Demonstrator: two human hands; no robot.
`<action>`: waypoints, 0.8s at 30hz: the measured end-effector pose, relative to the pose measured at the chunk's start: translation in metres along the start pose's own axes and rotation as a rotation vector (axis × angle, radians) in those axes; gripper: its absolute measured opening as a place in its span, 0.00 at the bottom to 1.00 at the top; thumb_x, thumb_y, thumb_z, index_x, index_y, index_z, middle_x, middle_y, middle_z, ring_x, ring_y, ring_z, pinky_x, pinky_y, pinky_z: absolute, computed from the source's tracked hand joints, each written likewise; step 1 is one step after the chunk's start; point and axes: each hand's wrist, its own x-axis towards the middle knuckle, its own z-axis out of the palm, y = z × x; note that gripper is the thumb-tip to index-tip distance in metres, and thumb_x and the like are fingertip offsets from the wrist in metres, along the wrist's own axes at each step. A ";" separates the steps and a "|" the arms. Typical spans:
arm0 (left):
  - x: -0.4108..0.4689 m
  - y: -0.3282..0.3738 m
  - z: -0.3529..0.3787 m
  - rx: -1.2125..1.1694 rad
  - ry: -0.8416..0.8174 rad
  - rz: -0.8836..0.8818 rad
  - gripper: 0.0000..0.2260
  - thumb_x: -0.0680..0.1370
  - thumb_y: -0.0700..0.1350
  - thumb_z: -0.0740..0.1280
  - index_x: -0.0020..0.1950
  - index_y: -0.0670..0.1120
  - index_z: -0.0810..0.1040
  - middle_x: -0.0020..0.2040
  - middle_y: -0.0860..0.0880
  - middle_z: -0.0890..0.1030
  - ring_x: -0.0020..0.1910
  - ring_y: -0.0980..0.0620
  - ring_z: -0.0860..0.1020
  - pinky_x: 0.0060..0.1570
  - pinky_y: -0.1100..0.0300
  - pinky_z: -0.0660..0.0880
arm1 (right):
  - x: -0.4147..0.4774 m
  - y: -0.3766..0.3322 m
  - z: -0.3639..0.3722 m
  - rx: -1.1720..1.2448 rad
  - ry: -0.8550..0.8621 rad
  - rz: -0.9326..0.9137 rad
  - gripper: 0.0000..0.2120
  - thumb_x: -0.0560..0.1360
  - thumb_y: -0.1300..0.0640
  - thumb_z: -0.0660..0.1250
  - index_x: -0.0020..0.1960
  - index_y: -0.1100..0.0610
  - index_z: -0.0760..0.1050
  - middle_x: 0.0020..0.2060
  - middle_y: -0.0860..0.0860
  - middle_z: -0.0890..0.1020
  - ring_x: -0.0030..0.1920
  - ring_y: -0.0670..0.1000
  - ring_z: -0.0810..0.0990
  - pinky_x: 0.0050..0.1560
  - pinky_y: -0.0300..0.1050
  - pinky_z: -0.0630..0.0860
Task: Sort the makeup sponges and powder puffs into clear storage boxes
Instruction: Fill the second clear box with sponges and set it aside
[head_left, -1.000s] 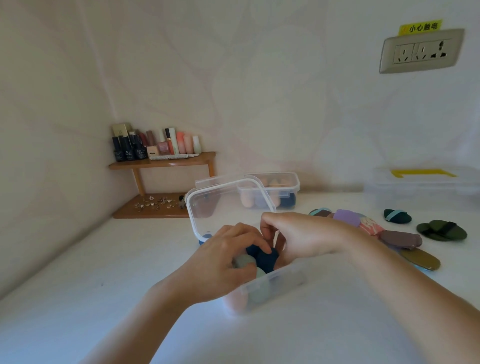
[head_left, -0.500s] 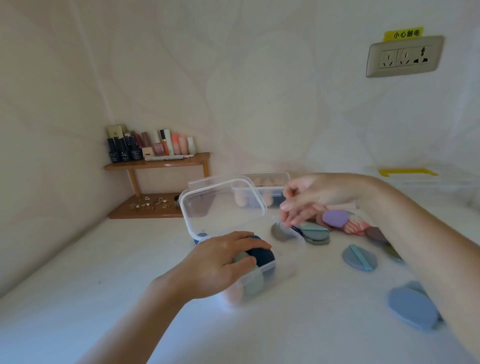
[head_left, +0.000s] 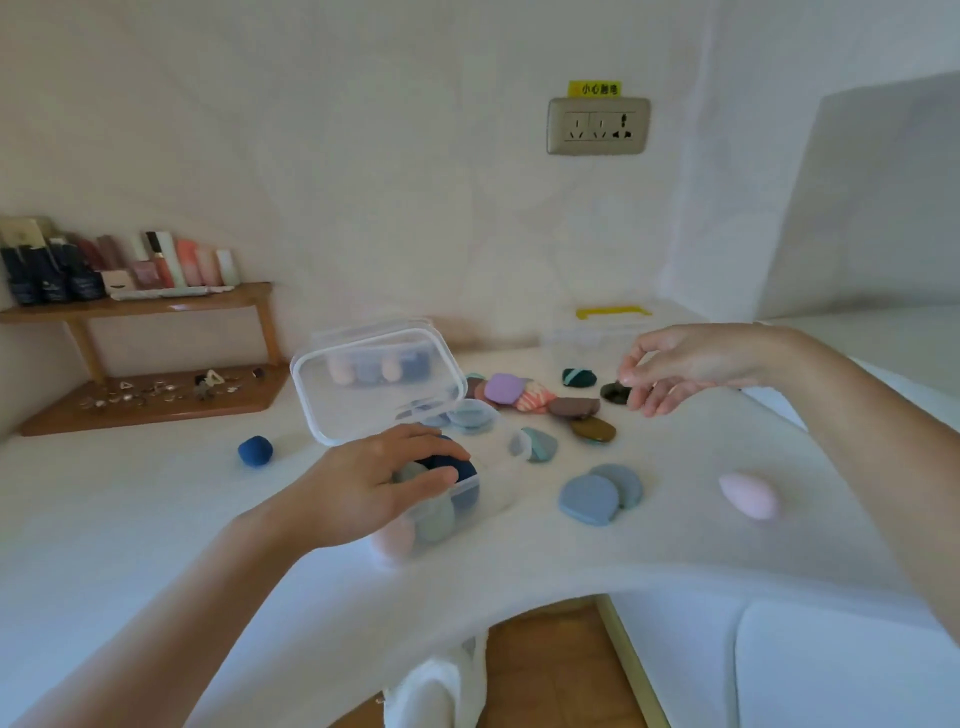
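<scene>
A small clear box (head_left: 470, 496) with its lid (head_left: 374, 387) standing open holds several sponges, a dark blue one on top. My left hand (head_left: 382, 480) lies over those sponges, fingers spread on the dark blue one and thumb along the near rim. My right hand (head_left: 691, 364) hovers with loosely curled fingers above a dark puff (head_left: 614, 393) and holds nothing I can see. Several puffs lie loose: purple (head_left: 503, 388), brown (head_left: 574, 408), olive (head_left: 592, 430), teal (head_left: 541, 445), blue-grey (head_left: 589, 500). A pink sponge (head_left: 748, 494) and a dark blue sponge (head_left: 255, 451) lie apart.
A second clear box (head_left: 387, 364) with sponges stands behind the open lid. A larger box with a yellow handle (head_left: 613, 313) is against the wall. A wooden shelf (head_left: 135, 307) with cosmetics and jewellery fills the left corner. The table's front edge (head_left: 519, 597) curves in near me.
My right hand has left the small box and swung right, over the loose puffs. My left hand has stayed on the sponges in the box. The view has turned right.
</scene>
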 end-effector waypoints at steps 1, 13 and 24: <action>0.001 0.003 0.002 -0.004 -0.003 0.005 0.20 0.68 0.72 0.55 0.58 0.70 0.72 0.61 0.72 0.69 0.63 0.69 0.65 0.62 0.65 0.61 | -0.005 0.007 -0.003 -0.042 0.027 0.034 0.11 0.77 0.58 0.67 0.55 0.62 0.74 0.47 0.60 0.82 0.42 0.54 0.82 0.47 0.44 0.79; 0.002 0.013 0.008 -0.034 -0.030 0.003 0.33 0.59 0.79 0.56 0.59 0.68 0.72 0.61 0.69 0.71 0.62 0.63 0.68 0.59 0.64 0.64 | -0.040 0.034 0.004 -0.526 -0.134 0.601 0.29 0.69 0.59 0.76 0.65 0.67 0.70 0.45 0.59 0.79 0.38 0.56 0.83 0.36 0.43 0.82; 0.005 0.010 0.005 -0.003 -0.063 0.004 0.18 0.72 0.67 0.62 0.60 0.67 0.72 0.58 0.73 0.68 0.62 0.65 0.66 0.59 0.66 0.61 | -0.024 -0.028 0.036 -0.323 0.156 -0.117 0.14 0.71 0.62 0.72 0.55 0.54 0.75 0.44 0.51 0.80 0.33 0.49 0.80 0.36 0.37 0.78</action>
